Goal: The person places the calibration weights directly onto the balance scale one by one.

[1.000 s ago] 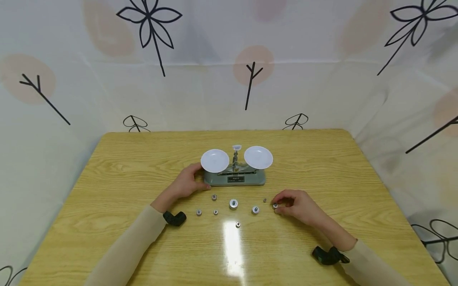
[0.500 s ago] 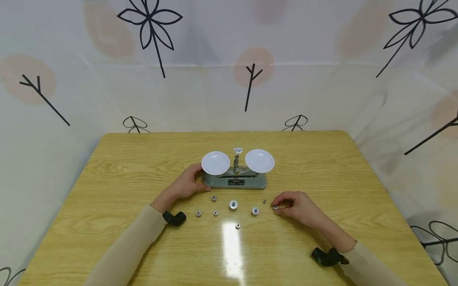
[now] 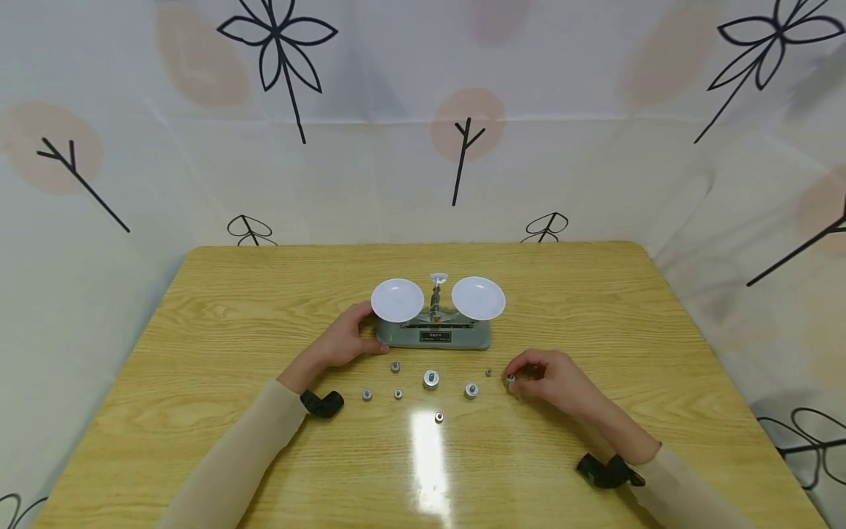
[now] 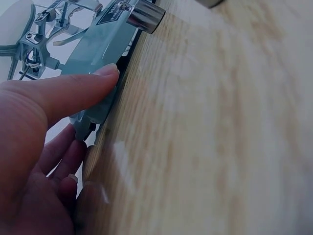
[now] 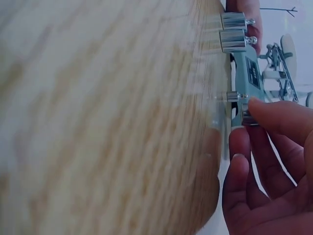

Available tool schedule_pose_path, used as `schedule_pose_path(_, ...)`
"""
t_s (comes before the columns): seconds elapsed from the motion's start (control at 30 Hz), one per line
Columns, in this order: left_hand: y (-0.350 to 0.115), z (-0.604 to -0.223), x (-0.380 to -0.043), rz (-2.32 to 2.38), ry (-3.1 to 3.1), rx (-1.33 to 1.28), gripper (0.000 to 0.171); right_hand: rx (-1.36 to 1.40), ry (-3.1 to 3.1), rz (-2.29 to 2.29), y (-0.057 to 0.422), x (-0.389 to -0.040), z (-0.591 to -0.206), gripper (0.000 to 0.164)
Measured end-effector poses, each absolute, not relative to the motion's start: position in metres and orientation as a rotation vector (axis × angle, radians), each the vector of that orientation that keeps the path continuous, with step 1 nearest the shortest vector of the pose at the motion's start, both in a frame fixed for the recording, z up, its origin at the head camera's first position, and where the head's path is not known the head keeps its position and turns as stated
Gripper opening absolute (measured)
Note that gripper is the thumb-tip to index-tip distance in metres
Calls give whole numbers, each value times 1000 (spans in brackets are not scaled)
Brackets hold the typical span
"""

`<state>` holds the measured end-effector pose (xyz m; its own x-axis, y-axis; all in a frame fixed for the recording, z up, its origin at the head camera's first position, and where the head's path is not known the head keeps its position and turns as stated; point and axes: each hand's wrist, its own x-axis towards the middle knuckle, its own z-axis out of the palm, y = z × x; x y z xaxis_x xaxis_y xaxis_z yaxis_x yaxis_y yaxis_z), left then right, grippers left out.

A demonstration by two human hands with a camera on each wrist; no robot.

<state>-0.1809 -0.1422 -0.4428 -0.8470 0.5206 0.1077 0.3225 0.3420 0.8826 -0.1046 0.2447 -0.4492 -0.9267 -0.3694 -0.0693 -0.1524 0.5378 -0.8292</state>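
Flower-printed pale backdrop (image 3: pixel 377 176), glossy wooden table (image 3: pixel 581 316)

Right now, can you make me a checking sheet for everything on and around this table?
Surface: wood-grain table, with a bright glare strip near the front.
Job's things: balance scale, nothing seen on its two white pans; seven loose metal weights in front of it, plus one held weight.
Clutter: nothing seen.
Grips: left grip holds the scale base's left end; right grip pinches the held weight.
Cables: nothing seen.
Surroundings: pale backdrop with flower and twig drawings; a black device at each wrist.
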Motion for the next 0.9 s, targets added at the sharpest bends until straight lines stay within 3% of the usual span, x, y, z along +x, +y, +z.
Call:
schedule_pose_path(0.23,-147,-467,-194,1509,2428,781,71,-460,2561,-1342,246,-109,-443,13)
schedule_pose_path(0.9,-146,-453,-187,1481,2415,783,68,-512,2589,-1370,251,-130,-412,14)
